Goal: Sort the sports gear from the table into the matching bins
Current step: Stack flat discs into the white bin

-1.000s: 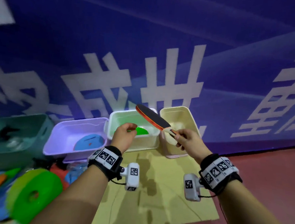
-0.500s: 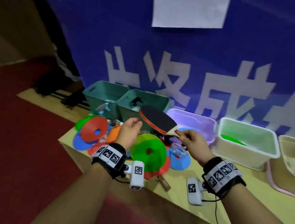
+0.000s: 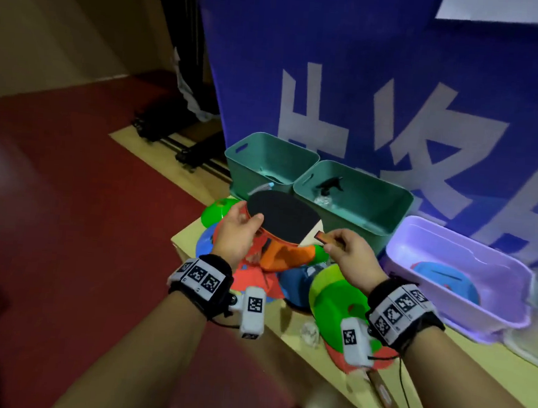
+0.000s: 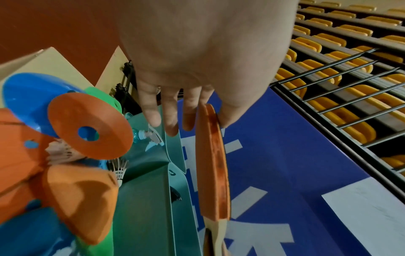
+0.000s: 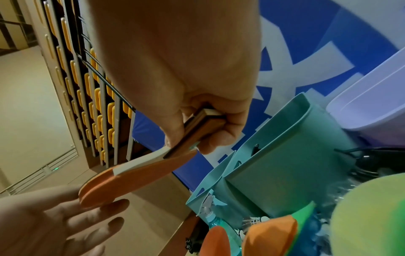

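A table tennis paddle [image 3: 282,216] hangs level, black face up and orange face down, over the disc pile in front of two teal bins. My right hand [image 3: 350,255] grips its wooden handle [image 5: 197,128]. My left hand [image 3: 243,229] pinches the blade's far rim, thumb on the black face, fingers underneath. The left wrist view shows the paddle [image 4: 213,164] edge-on between thumb and fingers. The left teal bin [image 3: 271,162] and right teal bin [image 3: 358,198] lie just beyond it. The purple bin [image 3: 459,267] to the right holds a blue disc.
Orange [image 3: 289,257], green [image 3: 340,303], blue and red flat discs are piled on the yellow table [image 3: 479,381] under my hands. Shuttlecocks [image 4: 119,169] and a spray bottle [image 4: 142,136] lie by the teal bins. Another paddle handle [image 3: 381,393] sticks out near the front edge. Red floor lies left.
The view and both hands have swung left, from the pale bins to the teal bins. The paddle came along, and my left hand now holds its blade.
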